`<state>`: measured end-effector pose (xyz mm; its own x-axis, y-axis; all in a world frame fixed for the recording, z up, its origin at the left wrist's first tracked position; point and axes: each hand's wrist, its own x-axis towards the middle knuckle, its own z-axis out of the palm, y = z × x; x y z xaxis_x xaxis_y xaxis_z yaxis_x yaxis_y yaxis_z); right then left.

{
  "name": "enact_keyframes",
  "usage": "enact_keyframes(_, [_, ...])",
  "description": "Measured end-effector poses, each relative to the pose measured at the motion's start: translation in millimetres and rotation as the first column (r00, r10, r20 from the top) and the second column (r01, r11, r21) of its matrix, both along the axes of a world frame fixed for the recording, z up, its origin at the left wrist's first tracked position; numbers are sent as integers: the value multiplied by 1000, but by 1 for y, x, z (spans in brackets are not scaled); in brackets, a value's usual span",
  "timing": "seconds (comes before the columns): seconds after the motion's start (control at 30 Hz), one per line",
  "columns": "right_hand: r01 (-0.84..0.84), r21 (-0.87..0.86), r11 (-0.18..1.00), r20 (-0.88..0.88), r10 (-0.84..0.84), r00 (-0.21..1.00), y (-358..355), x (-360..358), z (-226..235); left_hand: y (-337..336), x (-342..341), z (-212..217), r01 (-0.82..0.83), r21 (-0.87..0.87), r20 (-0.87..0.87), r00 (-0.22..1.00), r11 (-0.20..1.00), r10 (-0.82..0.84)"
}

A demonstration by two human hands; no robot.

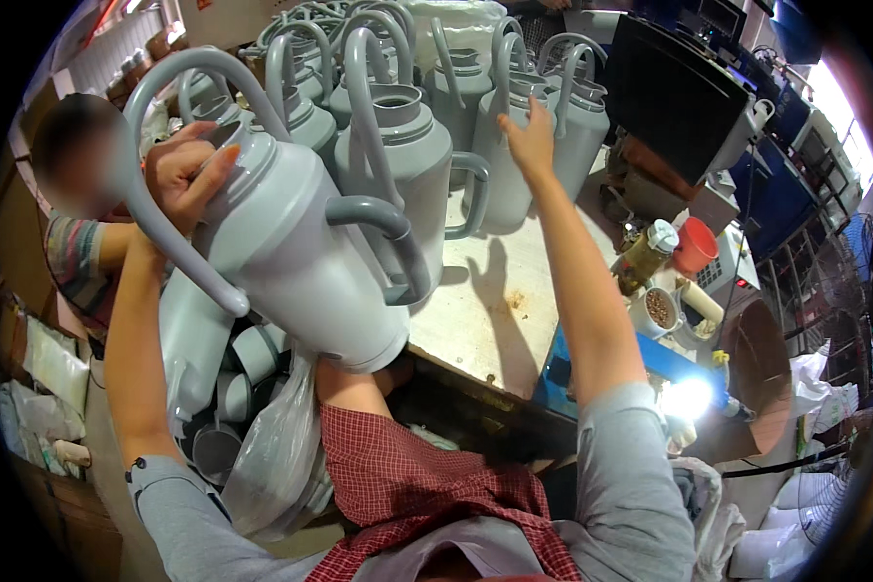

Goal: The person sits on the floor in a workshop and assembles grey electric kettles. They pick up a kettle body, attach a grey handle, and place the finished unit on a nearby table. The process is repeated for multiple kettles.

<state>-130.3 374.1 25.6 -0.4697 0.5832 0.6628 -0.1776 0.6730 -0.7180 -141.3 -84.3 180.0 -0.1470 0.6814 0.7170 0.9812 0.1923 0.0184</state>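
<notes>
On a pale worktable (514, 291), grey jugs (514, 116) crowded, cluttered workshop shelves (795, 223) behind

A large dark flat screen (671, 92) stands tilted at upper right; cardboard boxes (225, 17), seemingly labelled, sit at top left.

Pale grey jugs (398, 145) crowd the beige surface (495, 291). Right of the jugs: a red cup (694, 247), a black panel (674, 92). Below them, red-checked cloth (407, 475) and grey sleeves (626, 466).
</notes>
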Motion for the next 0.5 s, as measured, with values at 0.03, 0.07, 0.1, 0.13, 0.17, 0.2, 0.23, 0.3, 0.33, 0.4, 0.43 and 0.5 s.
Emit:
enact_keyframes(0.03, [-56,-2,998,-10,56,998,19,-15,6,0,-7,3,1,-24,34,999,1000,0])
enact_keyframes(0.07, [-112,-2,994,-16,112,994,29,-24,6,1,-20,1,17,-17,43,999,1000,-16])
enact_keyframes(0.1, [-86,2,996,58,86,995,30,-28,7,4,-28,0,7,-49,-18,1000,999,-8])
enact_keyframes(0.13, [-73,-1,997,139,72,988,23,-27,8,3,-30,2,-17,-89,-70,997,996,11])
enact_keyframes(0.17, [-57,1,998,219,56,974,17,-25,12,2,-32,2,-40,-125,-123,992,991,24])
enact_keyframes(0.2, [54,56,997,229,-66,971,8,-18,17,2,-35,1,-37,-134,-91,996,990,25])
enact_keyframes(0.23, [155,17,988,111,-156,982,9,-12,21,1,-42,0,0,-145,-110,994,989,-16])
enact_keyframes(0.3, [293,-29,956,-67,-295,953,32,6,26,6,-53,-11,30,-111,-130,991,993,-44])
enact_keyframes(0.33, [321,-37,946,-141,-323,936,38,17,36,5,-57,-16,53,-86,-184,981,995,-68])
enact_keyframes(0.4, [357,93,929,-243,-327,913,46,50,62,9,-56,-20,38,-44,-246,968,998,-48])
enact_keyframes(0.43, [309,182,933,-282,-252,926,53,68,78,16,-57,-27,40,-15,-266,963,999,-43])
enact_keyframes(0.5, [388,273,880,-406,-260,876,38,96,115,10,-74,-45,-48,107,-322,943,993,81])
